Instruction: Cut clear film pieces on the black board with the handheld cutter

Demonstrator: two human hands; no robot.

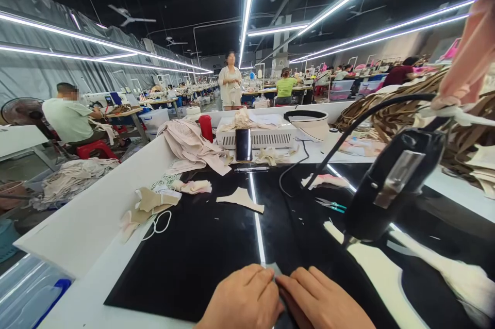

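Observation:
My left hand (245, 295) and my right hand (319, 298) are close together at the front edge of a black work surface (178, 251). Both have bent, closed fingers. A thin grey piece (274, 268) shows between their fingertips, pinched from both sides; its kind is unclear and most of it is covered by the fingers. To the right of my hands lies a long cream cut fabric piece (381, 272). Farther ahead, a curved cream fabric piece (242, 199) lies flat on the black surface.
A black hand-held machine (398, 179) with a hose stands at right. Snips (333, 205) lie left of it. A phone (243, 144) leans against a white box (266, 138). Fabric scraps (152, 202) lie at left, beside a white side panel (96, 210). Other people sit and stand beyond.

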